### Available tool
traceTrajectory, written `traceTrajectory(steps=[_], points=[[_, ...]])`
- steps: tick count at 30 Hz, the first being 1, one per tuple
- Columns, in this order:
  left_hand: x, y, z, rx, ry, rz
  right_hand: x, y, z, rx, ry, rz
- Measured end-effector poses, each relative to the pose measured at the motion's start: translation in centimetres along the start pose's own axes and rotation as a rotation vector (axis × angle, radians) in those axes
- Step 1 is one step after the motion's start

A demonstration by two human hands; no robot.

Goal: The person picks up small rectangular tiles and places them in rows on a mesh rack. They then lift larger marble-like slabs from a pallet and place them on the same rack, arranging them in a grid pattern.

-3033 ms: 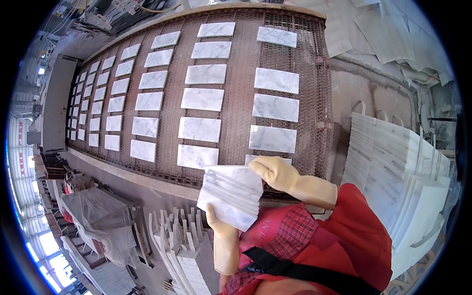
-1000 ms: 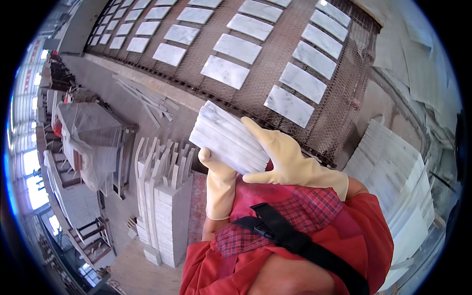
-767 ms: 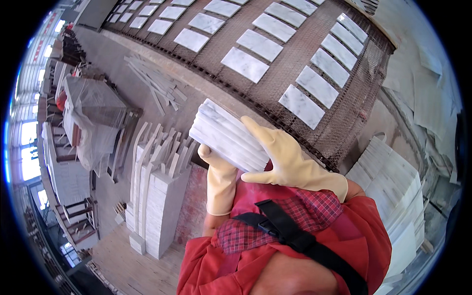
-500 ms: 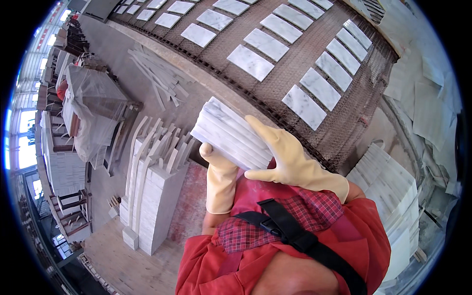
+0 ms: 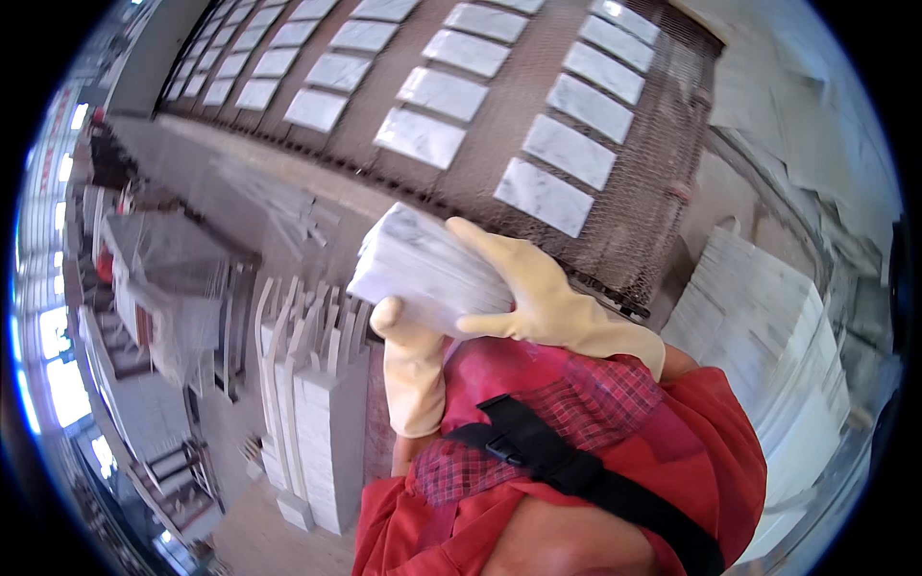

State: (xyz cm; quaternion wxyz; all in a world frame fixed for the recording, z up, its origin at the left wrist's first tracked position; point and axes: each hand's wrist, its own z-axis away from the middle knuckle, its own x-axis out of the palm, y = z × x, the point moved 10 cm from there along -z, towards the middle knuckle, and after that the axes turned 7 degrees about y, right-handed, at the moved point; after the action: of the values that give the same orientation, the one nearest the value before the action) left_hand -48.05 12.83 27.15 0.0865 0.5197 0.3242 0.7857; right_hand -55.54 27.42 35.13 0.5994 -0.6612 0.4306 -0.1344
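A stack of several white, grey-veined marble tiles (image 5: 427, 274) is held in front of my chest between both gloved hands. My left hand (image 5: 403, 331), in a cream rubber glove, grips its near left end from below; the thumb shows and the other fingers are hidden beneath. Thumb and fingers of my right hand (image 5: 528, 293), gloved the same way, close round the right end of the stack. Beyond it lies a wide mesh conveyor belt (image 5: 480, 144), bearing rows of single marble tiles (image 5: 545, 196) laid flat and spaced apart.
Left of me stands a tall stack of white tiles (image 5: 327, 432) with thin strips rising along it. Another stack of pale slabs (image 5: 759, 336) is at my right. A plastic-wrapped load (image 5: 178, 288) stands farther left, and loose strips lie on the floor near the belt.
My view has turned, so the belt and the stacks have shifted in the picture. My hands keep holding the tile stack, now slightly farther left in the picture.
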Motion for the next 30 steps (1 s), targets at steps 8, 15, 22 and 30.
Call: traceTrajectory(steps=[8, 15, 22, 30], points=[[1.0, -2.7, -0.5, -0.143, 0.379, -0.345, 0.1, 4.4, -0.3, 0.197, 0.049, 0.068], [2.1, -6.1, -3.1, -0.229, 0.214, -0.37, -0.6, 10.4, 1.5, 0.508, 0.067, -0.513], [8.0, -10.5, -2.3, -0.369, 0.041, -0.641, -5.6, 13.9, 5.6, 0.608, 0.16, -0.873], [10.0, -11.2, -1.6, -0.34, -0.298, -0.835, -15.1, 17.4, 13.6, 0.75, 0.285, -0.683]])
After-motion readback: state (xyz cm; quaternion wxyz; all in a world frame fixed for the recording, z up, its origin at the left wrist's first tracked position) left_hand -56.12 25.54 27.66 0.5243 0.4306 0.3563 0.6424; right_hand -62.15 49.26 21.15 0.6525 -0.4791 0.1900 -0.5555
